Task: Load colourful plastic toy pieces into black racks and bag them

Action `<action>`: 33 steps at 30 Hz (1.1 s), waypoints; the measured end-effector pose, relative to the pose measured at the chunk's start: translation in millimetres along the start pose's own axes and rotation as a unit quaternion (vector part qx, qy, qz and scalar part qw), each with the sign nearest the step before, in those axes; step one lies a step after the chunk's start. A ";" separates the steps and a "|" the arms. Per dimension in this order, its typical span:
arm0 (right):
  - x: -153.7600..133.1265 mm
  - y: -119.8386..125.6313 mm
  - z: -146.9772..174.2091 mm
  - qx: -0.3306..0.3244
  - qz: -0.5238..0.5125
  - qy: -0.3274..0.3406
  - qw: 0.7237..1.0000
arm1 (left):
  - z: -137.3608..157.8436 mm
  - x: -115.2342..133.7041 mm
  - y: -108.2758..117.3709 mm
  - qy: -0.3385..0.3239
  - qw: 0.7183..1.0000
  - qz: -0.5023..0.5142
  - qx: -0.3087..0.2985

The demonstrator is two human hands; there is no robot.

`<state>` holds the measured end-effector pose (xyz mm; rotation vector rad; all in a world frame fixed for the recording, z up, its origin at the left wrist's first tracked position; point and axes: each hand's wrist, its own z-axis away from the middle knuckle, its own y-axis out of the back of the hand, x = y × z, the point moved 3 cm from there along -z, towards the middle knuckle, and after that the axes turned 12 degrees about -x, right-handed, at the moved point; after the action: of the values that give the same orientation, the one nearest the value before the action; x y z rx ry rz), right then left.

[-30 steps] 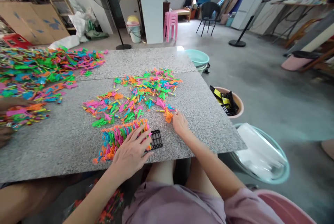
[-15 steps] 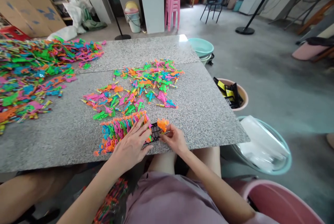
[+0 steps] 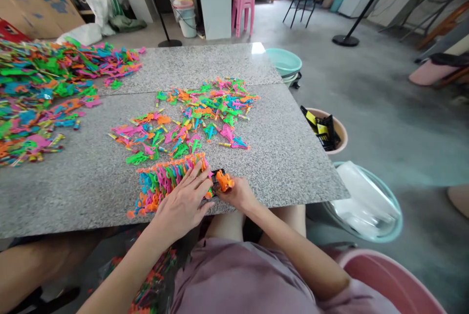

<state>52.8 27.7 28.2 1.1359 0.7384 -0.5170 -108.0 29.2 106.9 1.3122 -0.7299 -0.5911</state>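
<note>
My left hand (image 3: 188, 192) lies with outstretched fingers over the right end of a tight row of colourful plastic toys (image 3: 163, 182), pressing on them. The row stands in a black plastic rack (image 3: 215, 177), whose bare grid shows at its right end; the rest is hidden under the toys. My right hand (image 3: 236, 193) has its fingers closed on an orange plastic toy (image 3: 224, 181), held tilted over that bare end. Its fingertips are partly hidden. Beyond the row lies a loose heap of similar small toys (image 3: 216, 104), pink, green, blue and orange.
A larger pile of toys (image 3: 66, 70) covers the left of the speckled stone table (image 3: 289, 157). Right of the table stand a tub of black racks (image 3: 324, 131), a tub with clear plastic bags (image 3: 366, 201) and a pink bin (image 3: 388, 275). Another person's leg (image 3: 47, 260) shows at lower left.
My right hand has moved slightly left, bringing the orange toy down and over the black rack, closer to the row. My left hand stays on the toys. The view has shifted slightly.
</note>
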 end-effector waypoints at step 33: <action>67.0 71.0 -19.2 0.135 0.148 -0.018 0.980 | 1.6 -3.8 -4.3 -0.025 0.996 -0.047 0.076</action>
<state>142.1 70.3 17.3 1.4580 0.4639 -0.3911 -111.7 30.3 102.3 1.4837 -0.7694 -0.6561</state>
